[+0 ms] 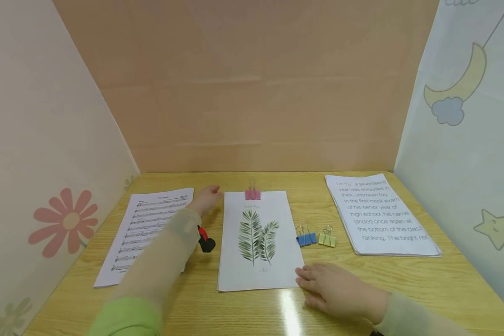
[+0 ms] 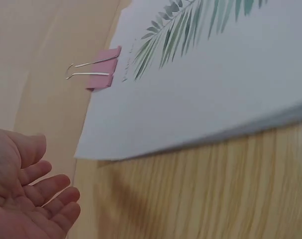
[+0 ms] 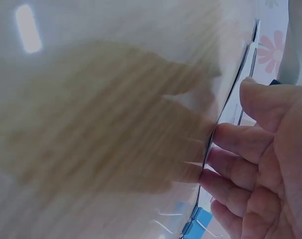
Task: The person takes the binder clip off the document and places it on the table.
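Note:
In the middle of the table lies a stack of paper [image 1: 273, 275] with a palm-leaf print on top. A pink binder clip [image 1: 253, 194] sits on its far edge, wire handles pointing away. My left hand [image 1: 206, 199] is beside the stack's far left corner. In the left wrist view that left hand [image 2: 34, 186] holds nothing, its fingers loosely bent and apart from the paper. My right hand [image 1: 340, 290] rests palm down at the near right corner, fingertips right at the paper's edge. The right wrist view shows the right hand's fingers [image 3: 235, 169] extended along the tabletop.
Right of the stack are blue binder clips [image 1: 306, 239] and a yellow binder clip [image 1: 327, 240]. Sheet music [image 1: 159, 210] lies at the left, partly behind my left forearm. A stack of printed text pages [image 1: 378, 214] lies at the right. Walls enclose the table's sides and back.

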`<state>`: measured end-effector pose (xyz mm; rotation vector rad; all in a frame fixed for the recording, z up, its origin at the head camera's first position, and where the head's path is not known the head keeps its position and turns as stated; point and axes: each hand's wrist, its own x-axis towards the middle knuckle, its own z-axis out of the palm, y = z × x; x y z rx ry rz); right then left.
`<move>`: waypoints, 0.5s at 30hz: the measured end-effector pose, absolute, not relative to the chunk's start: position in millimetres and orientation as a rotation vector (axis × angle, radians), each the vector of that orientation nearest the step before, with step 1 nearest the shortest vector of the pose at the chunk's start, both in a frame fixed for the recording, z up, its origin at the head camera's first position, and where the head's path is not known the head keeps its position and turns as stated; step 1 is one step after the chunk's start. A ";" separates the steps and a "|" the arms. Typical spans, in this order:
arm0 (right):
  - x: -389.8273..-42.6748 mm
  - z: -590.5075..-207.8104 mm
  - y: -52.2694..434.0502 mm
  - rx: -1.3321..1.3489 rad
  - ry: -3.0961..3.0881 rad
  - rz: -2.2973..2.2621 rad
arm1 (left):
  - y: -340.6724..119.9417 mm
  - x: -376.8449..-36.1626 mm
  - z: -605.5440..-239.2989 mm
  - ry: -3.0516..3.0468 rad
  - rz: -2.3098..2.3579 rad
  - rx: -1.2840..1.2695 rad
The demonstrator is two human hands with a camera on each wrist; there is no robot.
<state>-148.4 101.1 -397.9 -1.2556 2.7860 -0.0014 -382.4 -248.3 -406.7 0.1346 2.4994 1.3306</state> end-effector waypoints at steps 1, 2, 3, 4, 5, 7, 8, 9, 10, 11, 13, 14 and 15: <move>-146.9 -397.6 101.7 -1.272 2.789 0.002 | -242.9 -383.9 -410.2 2.511 1.322 0.129; -145.2 -396.4 102.1 -1.282 2.788 0.000 | -238.4 -384.8 -413.3 2.518 1.303 0.124; -143.8 -395.5 102.5 -1.290 2.786 -0.002 | -234.0 -386.4 -416.6 2.528 1.288 0.120; -142.4 -395.0 102.8 -1.295 2.784 -0.004 | -230.0 -387.2 -419.5 2.539 1.271 0.110; -141.5 -394.4 102.9 -1.302 2.782 -0.006 | -226.1 -387.5 -421.6 2.546 1.261 0.094; -140.2 -393.9 103.1 -1.309 2.775 -0.006 | -219.1 -387.7 -424.5 2.546 1.283 0.054; -139.5 -393.5 103.3 -1.307 2.772 -0.006 | -216.2 -387.7 -425.6 2.543 1.303 0.027; -139.0 -393.4 103.3 -1.305 2.771 -0.007 | -213.5 -387.5 -426.0 2.540 1.328 -0.009; -138.5 -393.2 103.3 -1.307 2.768 -0.005 | -211.3 -387.4 -426.8 2.539 1.350 -0.037; -138.1 -393.2 103.4 -1.308 2.767 -0.005 | -209.2 -387.0 -427.2 2.533 1.374 -0.067; -137.4 -392.9 103.7 -1.307 2.762 -0.006 | -206.2 -386.5 -428.4 2.538 1.399 -0.103; -137.1 -392.7 103.8 -1.307 2.761 -0.009 | -205.0 -386.1 -429.0 2.537 1.408 -0.124; -137.1 -392.7 104.0 -1.316 2.760 -0.006 | -204.0 -386.0 -429.6 2.536 1.419 -0.140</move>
